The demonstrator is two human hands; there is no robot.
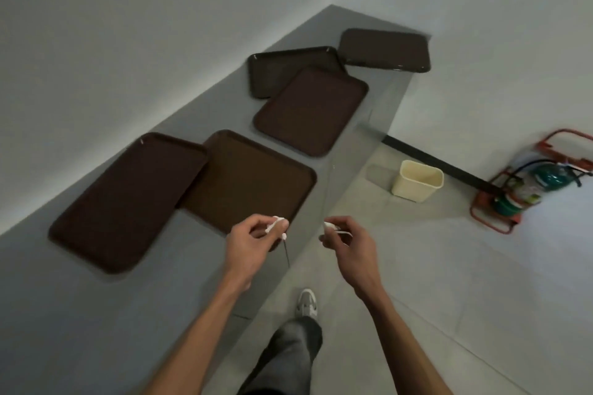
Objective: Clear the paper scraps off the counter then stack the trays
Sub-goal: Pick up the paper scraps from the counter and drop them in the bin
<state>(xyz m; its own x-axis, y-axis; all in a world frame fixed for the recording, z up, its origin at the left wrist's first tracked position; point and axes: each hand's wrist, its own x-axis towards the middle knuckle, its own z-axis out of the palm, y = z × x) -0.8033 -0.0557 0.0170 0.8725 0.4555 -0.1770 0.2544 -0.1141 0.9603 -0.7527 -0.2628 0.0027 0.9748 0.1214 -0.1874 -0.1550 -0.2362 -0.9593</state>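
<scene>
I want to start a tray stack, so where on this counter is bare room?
The near end of the counter, before the nearest tray, is barest. A smaller patch lies against the wall between tray groups. Three trays crowd the far corner.

Looks like a canteen's service corner here: five brown plastic serving trays (128, 199) spread along a plain grey counter (80, 314), bare white walls (128, 42) meeting behind it, pale tiled floor (449, 298), a cream waste bin (417, 183) standing there, a green fire extinguisher (547, 178) in a red stand (481, 213).
</scene>
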